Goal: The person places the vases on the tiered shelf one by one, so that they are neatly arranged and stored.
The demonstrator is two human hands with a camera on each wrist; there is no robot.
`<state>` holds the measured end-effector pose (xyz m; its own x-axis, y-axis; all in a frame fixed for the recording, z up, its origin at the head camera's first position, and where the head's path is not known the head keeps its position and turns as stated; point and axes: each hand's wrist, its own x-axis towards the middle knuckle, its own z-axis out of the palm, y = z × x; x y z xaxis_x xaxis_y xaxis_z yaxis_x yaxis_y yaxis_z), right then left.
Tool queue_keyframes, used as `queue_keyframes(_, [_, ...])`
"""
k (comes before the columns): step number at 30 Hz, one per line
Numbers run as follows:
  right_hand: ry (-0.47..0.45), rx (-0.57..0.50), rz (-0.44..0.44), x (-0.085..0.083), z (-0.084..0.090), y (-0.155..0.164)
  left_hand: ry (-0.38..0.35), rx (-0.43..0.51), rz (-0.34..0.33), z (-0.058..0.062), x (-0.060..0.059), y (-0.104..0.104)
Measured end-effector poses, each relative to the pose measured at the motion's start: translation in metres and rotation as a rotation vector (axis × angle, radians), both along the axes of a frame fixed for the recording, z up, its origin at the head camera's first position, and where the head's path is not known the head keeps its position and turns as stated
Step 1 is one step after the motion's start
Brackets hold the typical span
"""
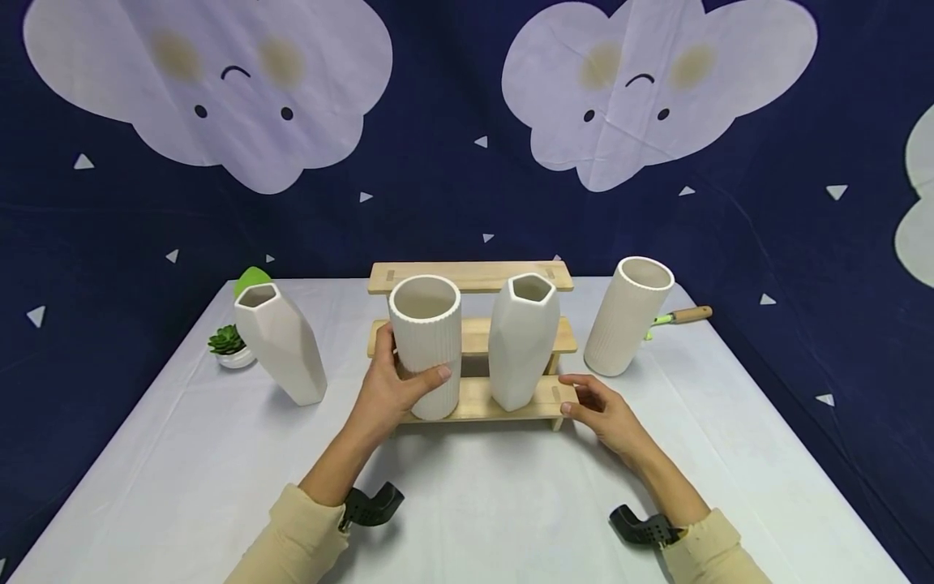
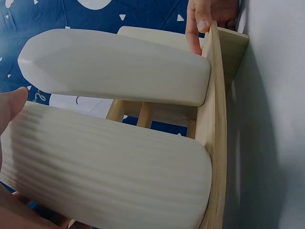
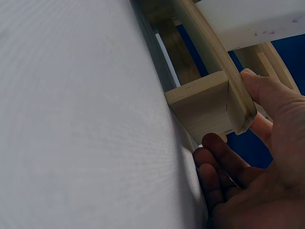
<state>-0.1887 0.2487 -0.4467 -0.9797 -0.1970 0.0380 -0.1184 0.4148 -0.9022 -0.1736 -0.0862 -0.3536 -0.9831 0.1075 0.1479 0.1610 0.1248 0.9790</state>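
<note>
A three-step wooden rack [image 1: 470, 276] stands mid-table. On its lowest step stand a ribbed white vase [image 1: 426, 341] and a faceted white vase [image 1: 521, 341], side by side and upright. My left hand [image 1: 409, 381] grips the ribbed vase low down, thumb across the front. The left wrist view shows both vases, the ribbed vase [image 2: 105, 171] and the faceted vase [image 2: 114, 67], on the step's plank [image 2: 217, 109]. My right hand [image 1: 572, 397] pinches the right end of the lowest step. Its thumb [image 3: 259, 90] lies on the plank's edge [image 3: 205, 100], with the fingers curled beside the leg.
A second faceted vase [image 1: 280, 345] leans on the table [image 1: 182, 454] at the left, near a small potted succulent [image 1: 228, 345]. A second ribbed vase [image 1: 627, 316] stands right of the rack, a wooden-handled tool [image 1: 686, 315] behind it. A dark cloud-print cloth hangs behind.
</note>
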Motion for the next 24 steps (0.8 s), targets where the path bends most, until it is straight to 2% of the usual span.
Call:
queue_keyframes(4, [0.000,-0.001,0.001,0.000,0.000,0.000,0.019,-0.004,0.011,0.001,0.004,-0.004])
queue_keyframes(12, [-0.005,0.002,-0.005,0.000,0.000,0.000,0.111,-0.002,0.031,0.002,0.010,-0.011])
queue_keyframes(17, [-0.008,0.003,-0.006,0.000,0.000,0.000,0.132,-0.008,0.051,0.000,0.013,-0.015])
queue_keyframes(24, [-0.010,-0.005,-0.005,0.000,0.001,-0.001,0.177,0.073,0.095,0.000,0.022,-0.023])
